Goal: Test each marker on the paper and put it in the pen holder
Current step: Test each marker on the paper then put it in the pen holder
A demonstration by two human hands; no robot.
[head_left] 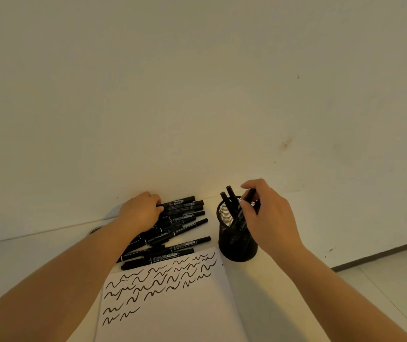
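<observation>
Pale cream wall (pixel 197 82) fills the upper view from 9 o'clock to 3 o'clock, bearing small dark specks and a faint brownish stain at 2 o'clock. It meets a white table (pixel 24 250). At 9 o'clock of the scene's centre, the left hand (pixel 140 213) rests on the pile of black markers (pixel 172 228), fingers curled over the pile's far end; whether it grips one cannot be told. At 6 o'clock lies the paper (pixel 172 312), marked with rows of black squiggles. At 3 o'clock of the pile stands the black mesh pen holder (pixel 237 233), upright, containing several markers. The right hand (pixel 266 215) pinches a marker (pixel 250 195) at the holder's rim. At 4 o'clock, grey floor tiles (pixel 395 272) show.
</observation>
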